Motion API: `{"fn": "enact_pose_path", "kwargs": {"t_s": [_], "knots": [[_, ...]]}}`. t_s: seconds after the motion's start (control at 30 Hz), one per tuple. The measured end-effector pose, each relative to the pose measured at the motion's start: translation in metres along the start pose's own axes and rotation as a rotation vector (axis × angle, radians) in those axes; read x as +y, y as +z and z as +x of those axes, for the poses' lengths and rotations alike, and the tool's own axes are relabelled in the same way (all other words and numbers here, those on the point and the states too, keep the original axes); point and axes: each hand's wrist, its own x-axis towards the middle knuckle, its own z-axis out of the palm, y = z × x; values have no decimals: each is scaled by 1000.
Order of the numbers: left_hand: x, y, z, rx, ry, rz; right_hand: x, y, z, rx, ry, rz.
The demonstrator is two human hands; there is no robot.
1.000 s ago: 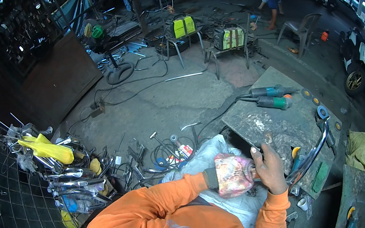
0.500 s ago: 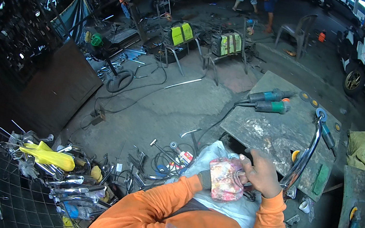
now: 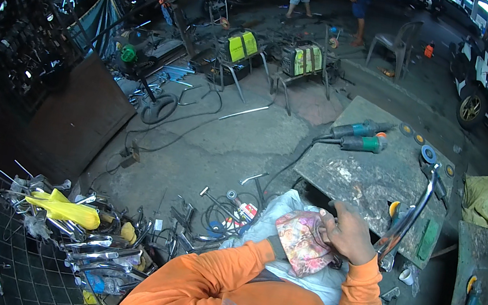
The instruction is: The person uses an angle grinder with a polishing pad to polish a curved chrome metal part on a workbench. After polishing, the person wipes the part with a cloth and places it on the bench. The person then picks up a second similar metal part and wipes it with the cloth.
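Head view, looking down over orange sleeves. The right hand [image 3: 347,233] lies on a patterned pink cloth [image 3: 301,241], its fingers curled and pinching the fabric's upper edge. The left hand appears to be inside or under that cloth, which wraps it like a glove or mitt; whether its fingers are clenched or released cannot be told. The cloth sits in front of the chest, above a pale plastic bag [image 3: 285,215] and just short of the near edge of the grey workbench [image 3: 370,175]. The cloth looks light, soft and limp, not fragile; it is best gripped at a hem or cuff. A curved chrome tube [image 3: 404,223] rests on the bench just beside the right hand, and two angle grinders [image 3: 358,137] lie well apart at the far side.
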Motion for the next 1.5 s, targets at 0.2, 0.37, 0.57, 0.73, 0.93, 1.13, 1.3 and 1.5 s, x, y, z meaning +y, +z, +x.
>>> {"fn": "enact_pose_path", "kwargs": {"t_s": [0.2,0.37,0.57,0.73,0.93,1.13,1.3,1.5], "knots": [[10,-2,7,148,-18,-504,-1,-6,1,3,51,-28],[-18,14,16,179,121,-29,8,-16,-6,48,24,12],[-42,13,2,39,-78,-1064,22,-27,-14,26,64,12],[-22,-1,10,-8,4,-725,14,-19,-8,35,-27,50],[0,-1,24,129,-38,-636,15,-15,0,88,-51,63],[1,-27,0,-32,-50,-298,21,-22,-3,41,-24,43],[0,-25,6,21,-25,-863,12,-14,2,80,-123,43],[-21,1,14,150,149,-76,22,-17,2,97,-136,71]]}}
